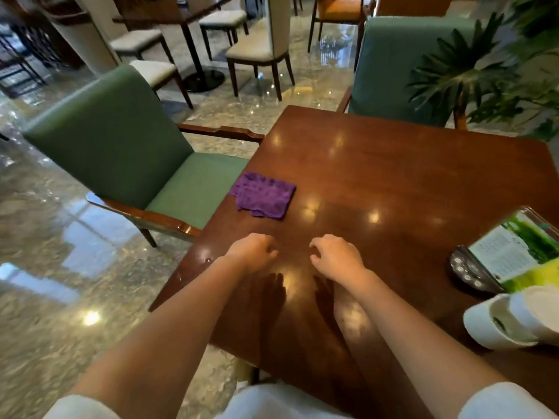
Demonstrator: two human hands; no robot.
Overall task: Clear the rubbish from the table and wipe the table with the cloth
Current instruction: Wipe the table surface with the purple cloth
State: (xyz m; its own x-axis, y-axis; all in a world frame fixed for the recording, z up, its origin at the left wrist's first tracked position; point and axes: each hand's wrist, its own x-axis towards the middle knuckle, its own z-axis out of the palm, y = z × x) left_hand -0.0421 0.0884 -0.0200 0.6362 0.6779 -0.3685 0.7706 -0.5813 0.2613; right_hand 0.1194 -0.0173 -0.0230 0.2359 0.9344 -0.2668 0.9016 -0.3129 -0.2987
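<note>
Hovering: 2 hands (298, 255), 1 cloth (262, 195).

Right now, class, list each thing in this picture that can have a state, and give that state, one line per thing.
purple cloth: folded, lying flat on the table, untouched
left hand: loosely curled, holding nothing
right hand: loosely curled, holding nothing
white holder: lying tipped on its side
menu card: propped tilted on a dark stand
green chair: unoccupied, beside the table
</note>
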